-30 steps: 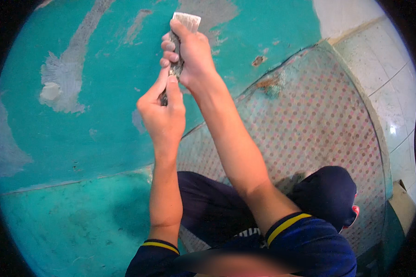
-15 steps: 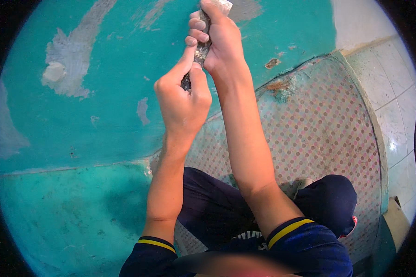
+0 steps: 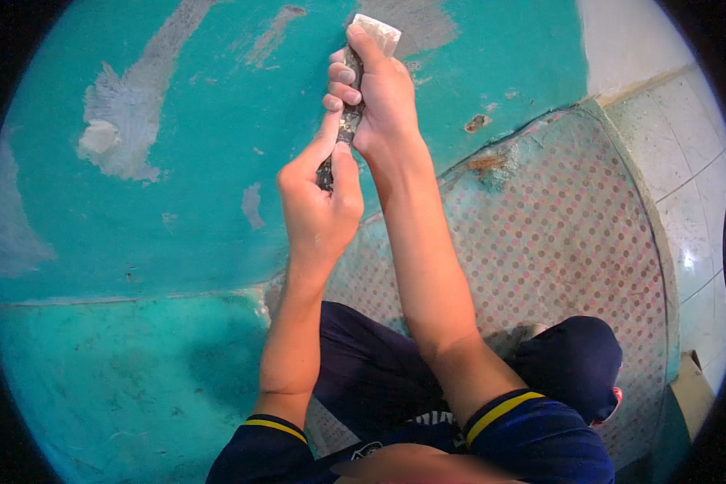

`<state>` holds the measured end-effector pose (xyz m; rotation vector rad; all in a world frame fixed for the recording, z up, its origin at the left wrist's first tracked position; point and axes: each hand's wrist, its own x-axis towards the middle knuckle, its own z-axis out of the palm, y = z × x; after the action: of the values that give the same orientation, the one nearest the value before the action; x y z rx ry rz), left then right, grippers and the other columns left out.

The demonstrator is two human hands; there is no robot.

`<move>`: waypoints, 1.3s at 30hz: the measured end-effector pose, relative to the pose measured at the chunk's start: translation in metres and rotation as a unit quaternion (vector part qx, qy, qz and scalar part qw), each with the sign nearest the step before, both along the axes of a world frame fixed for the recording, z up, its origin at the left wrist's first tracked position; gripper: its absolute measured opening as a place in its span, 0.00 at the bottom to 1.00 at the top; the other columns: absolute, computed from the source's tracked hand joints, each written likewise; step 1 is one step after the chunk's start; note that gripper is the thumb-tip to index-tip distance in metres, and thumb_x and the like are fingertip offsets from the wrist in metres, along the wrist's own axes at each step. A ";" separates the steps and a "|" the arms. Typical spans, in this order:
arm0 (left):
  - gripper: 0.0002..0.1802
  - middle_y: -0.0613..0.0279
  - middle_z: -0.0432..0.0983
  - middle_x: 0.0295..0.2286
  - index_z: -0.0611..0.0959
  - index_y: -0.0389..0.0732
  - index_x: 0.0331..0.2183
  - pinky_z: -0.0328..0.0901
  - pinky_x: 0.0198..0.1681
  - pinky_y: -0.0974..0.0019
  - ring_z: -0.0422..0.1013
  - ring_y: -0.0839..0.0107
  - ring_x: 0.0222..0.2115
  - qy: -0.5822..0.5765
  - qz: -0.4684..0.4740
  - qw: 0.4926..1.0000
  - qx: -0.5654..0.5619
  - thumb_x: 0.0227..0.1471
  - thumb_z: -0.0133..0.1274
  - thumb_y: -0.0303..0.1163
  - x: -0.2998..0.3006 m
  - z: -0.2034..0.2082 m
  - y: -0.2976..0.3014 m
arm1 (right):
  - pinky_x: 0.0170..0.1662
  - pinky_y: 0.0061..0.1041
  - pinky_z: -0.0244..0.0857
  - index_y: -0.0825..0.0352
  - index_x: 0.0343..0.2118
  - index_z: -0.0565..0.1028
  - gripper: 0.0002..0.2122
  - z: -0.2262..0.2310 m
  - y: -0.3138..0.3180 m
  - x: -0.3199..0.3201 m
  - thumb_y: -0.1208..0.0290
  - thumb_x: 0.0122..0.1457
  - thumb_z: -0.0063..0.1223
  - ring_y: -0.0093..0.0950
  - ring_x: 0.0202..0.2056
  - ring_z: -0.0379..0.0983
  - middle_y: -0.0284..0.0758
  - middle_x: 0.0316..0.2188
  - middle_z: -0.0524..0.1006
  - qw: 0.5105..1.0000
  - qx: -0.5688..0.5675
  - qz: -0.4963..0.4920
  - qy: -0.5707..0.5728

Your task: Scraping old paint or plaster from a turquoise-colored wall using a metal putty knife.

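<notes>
1. Gripping the scraper (image 3: 348, 125), both hands share it: right hand (image 3: 387, 101) far, left hand (image 3: 323, 206) near, so each seems to steady one part.
2. The right grip is closed, fingers curled round the dark handle, thumb laid against the pale blade (image 3: 383, 36), probably for control close to the edge.
3. The left grip is a narrow pinch, thumb and forefinger on the handle's near part, likely to stop it twisting.
4. The scraper slants over the far part of the teal surface (image 3: 210, 218), blade pointing far and right, beside a grey patch (image 3: 427, 24); whether it touches, I cannot tell.
5. A spotted sheet (image 3: 561, 218) lies right, under the bent legs (image 3: 569, 359), perhaps as cover.
</notes>
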<state>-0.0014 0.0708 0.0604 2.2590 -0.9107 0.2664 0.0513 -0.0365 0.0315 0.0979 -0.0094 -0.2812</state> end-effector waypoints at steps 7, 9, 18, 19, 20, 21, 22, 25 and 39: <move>0.22 0.72 0.67 0.21 0.73 0.33 0.54 0.54 0.21 0.78 0.58 0.86 0.20 0.017 0.002 1.000 -0.018 0.57 0.48 0.23 -0.004 -0.001 -0.013 | 0.16 0.25 0.58 0.68 0.27 0.67 0.13 -0.003 -0.019 -0.002 0.63 0.60 0.52 0.19 0.12 0.57 0.31 0.15 0.66 0.998 -0.026 -0.054 -0.002; 0.22 0.73 0.67 0.20 0.73 0.33 0.54 0.53 0.21 0.79 0.57 0.87 0.19 0.025 0.013 0.999 -0.018 0.57 0.48 0.22 -0.004 0.000 -0.004 | 0.16 0.25 0.58 0.69 0.28 0.67 0.13 0.003 -0.009 -0.007 0.63 0.60 0.52 0.19 0.12 0.56 0.31 0.14 0.65 0.999 -0.020 -0.006 0.027; 0.21 0.73 0.69 0.21 0.74 0.31 0.53 0.53 0.21 0.79 0.58 0.87 0.19 0.014 0.032 0.999 -0.013 0.57 0.49 0.22 -0.010 0.007 -0.005 | 0.17 0.25 0.59 0.69 0.27 0.66 0.13 0.006 -0.008 -0.007 0.64 0.60 0.51 0.20 0.13 0.56 0.31 0.15 0.65 0.999 -0.028 -0.009 0.017; 0.21 0.73 0.69 0.21 0.74 0.31 0.53 0.53 0.21 0.79 0.58 0.87 0.19 0.012 0.034 0.999 -0.015 0.57 0.49 0.22 -0.007 0.008 -0.004 | 0.17 0.23 0.59 0.68 0.29 0.67 0.13 0.008 -0.004 -0.007 0.63 0.60 0.52 0.18 0.13 0.56 0.31 0.16 0.66 1.000 -0.020 0.002 0.019; 0.21 0.73 0.69 0.21 0.75 0.31 0.52 0.53 0.21 0.78 0.58 0.87 0.19 -0.006 0.024 1.000 -0.016 0.56 0.49 0.22 0.000 0.008 -0.005 | 0.18 0.21 0.58 0.68 0.30 0.68 0.13 0.010 -0.001 -0.007 0.63 0.60 0.54 0.17 0.14 0.56 0.30 0.17 0.67 1.000 -0.013 0.014 0.021; 0.21 0.73 0.69 0.22 0.75 0.31 0.52 0.54 0.21 0.78 0.58 0.87 0.19 -0.013 0.018 1.000 -0.018 0.56 0.49 0.22 0.001 0.004 -0.004 | 0.18 0.21 0.58 0.68 0.30 0.68 0.13 0.007 -0.003 -0.007 0.63 0.60 0.54 0.17 0.14 0.56 0.30 0.17 0.67 0.999 -0.017 0.019 0.029; 0.21 0.73 0.69 0.22 0.75 0.31 0.52 0.54 0.21 0.78 0.58 0.87 0.19 -0.007 0.027 0.999 -0.019 0.56 0.49 0.22 -0.002 0.007 -0.006 | 0.18 0.20 0.59 0.65 0.29 0.68 0.12 0.010 -0.011 -0.006 0.62 0.62 0.52 0.17 0.14 0.58 0.29 0.17 0.67 1.000 -0.018 0.010 0.013; 0.21 0.72 0.72 0.26 0.75 0.30 0.52 0.56 0.22 0.78 0.60 0.87 0.21 0.026 0.033 0.999 -0.029 0.56 0.50 0.22 -0.010 0.011 -0.012 | 0.18 0.19 0.60 0.62 0.28 0.68 0.11 0.011 -0.010 -0.009 0.62 0.63 0.51 0.17 0.15 0.59 0.27 0.17 0.67 1.000 -0.020 0.009 0.015; 0.19 0.46 0.77 0.44 0.75 0.24 0.49 0.68 0.42 0.74 0.73 0.75 0.41 -0.013 0.047 0.998 0.026 0.56 0.48 0.21 -0.008 0.011 -0.006 | 0.18 0.21 0.58 0.68 0.29 0.68 0.12 0.001 -0.003 0.000 0.64 0.60 0.54 0.17 0.14 0.56 0.31 0.17 0.67 0.999 -0.033 -0.019 0.032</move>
<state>-0.0097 0.0643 0.0714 2.3552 -0.8334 0.3184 0.0510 -0.0394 0.0330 0.0225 0.0436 -0.3213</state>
